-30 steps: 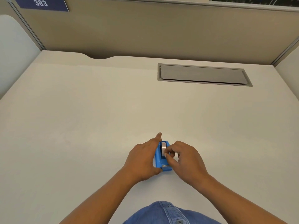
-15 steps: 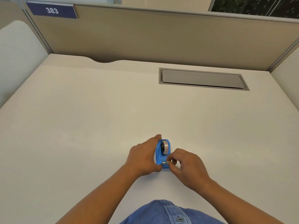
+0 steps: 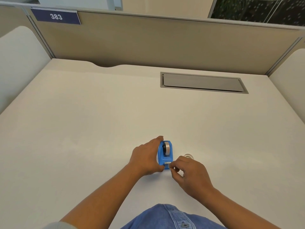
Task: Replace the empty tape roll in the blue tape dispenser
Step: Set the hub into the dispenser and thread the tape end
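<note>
A small blue tape dispenser [image 3: 165, 157] stands on the white desk [image 3: 82, 129], cutter end towards me. A roll of clear tape [image 3: 167, 147] on a dark hub sits in its cradle. My left hand [image 3: 145, 158] clasps the dispenser's left side. At the metal cutter, the thumb and forefinger of my right hand [image 3: 191, 176] pinch together, seemingly on the end of the tape; the strip itself is too faint to make out. A small clear ring, apparently an empty tape core [image 3: 188, 156], lies on the desk just right of the dispenser, beyond my right hand.
A grey cable hatch [image 3: 203, 82] is set into the desk at the back right. Beige partition walls [image 3: 148, 40] close the desk at the back and sides, with a sign reading 383 [image 3: 56, 16]. My denim shirt [image 3: 166, 217] shows at the bottom edge.
My right hand has moved from the roll down to the cutter end and nearer me. The clear ring beside the dispenser has come into sight. The left hand stays on the dispenser.
</note>
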Available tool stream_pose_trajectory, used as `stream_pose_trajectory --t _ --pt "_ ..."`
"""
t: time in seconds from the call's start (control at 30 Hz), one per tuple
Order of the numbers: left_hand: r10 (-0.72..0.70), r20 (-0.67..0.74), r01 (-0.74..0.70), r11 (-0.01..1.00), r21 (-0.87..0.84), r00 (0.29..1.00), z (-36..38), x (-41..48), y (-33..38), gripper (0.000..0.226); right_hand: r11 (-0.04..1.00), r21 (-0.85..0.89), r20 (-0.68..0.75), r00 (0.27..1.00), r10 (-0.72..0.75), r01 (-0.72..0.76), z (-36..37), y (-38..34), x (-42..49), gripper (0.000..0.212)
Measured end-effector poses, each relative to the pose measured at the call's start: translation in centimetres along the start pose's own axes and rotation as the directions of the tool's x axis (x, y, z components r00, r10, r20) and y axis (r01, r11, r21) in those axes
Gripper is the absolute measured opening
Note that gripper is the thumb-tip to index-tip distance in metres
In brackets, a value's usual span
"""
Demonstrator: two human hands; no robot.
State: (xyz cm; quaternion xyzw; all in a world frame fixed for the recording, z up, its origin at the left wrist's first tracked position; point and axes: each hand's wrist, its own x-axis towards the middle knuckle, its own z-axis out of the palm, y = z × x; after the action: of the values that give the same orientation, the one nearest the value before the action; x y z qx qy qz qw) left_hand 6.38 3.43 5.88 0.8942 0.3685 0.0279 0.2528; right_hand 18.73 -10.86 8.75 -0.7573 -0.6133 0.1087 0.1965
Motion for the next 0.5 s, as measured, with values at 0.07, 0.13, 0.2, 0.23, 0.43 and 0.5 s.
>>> stream_pose_trajectory --t 0.07,0.13,0.2,0.23,0.43,0.5 --pt "-0.004 0.002 0.004 1.0 0.006 1.0 -0.1 0.1 0.1 0.103 1.0 -0.016 0.008 1.0 -0.021 0.021 0.4 0.0 -0.3 0.005" --pt "-0.002 0.003 0.002 1.0 0.009 1.0 -0.1 0.2 0.1 0.104 0.999 -0.032 -0.004 0.999 -0.039 0.039 0.7 0.1 -0.5 0.005" --pt "-0.002 0.005 0.002 1.0 0.009 1.0 -0.1 0.2 0.0 0.105 0.998 -0.043 -0.015 0.998 -0.055 0.055 0.9 0.2 -0.6 0.006" --pt "-0.003 0.007 0.003 1.0 0.01 1.0 -0.1 0.1 0.0 0.105 0.997 -0.048 -0.015 0.998 -0.063 0.062 1.1 0.3 -0.6 0.008" --pt "0.007 0.008 -0.007 1.0 0.013 1.0 -0.3 0.2 0.2 0.103 0.995 -0.045 -0.048 0.994 -0.094 0.092 1.6 0.8 -0.3 0.009" --pt "0.013 0.003 -0.013 1.0 0.022 1.0 -0.4 0.2 0.2 0.101 0.994 -0.054 -0.067 0.993 -0.102 0.098 1.8 0.9 -0.1 0.008"
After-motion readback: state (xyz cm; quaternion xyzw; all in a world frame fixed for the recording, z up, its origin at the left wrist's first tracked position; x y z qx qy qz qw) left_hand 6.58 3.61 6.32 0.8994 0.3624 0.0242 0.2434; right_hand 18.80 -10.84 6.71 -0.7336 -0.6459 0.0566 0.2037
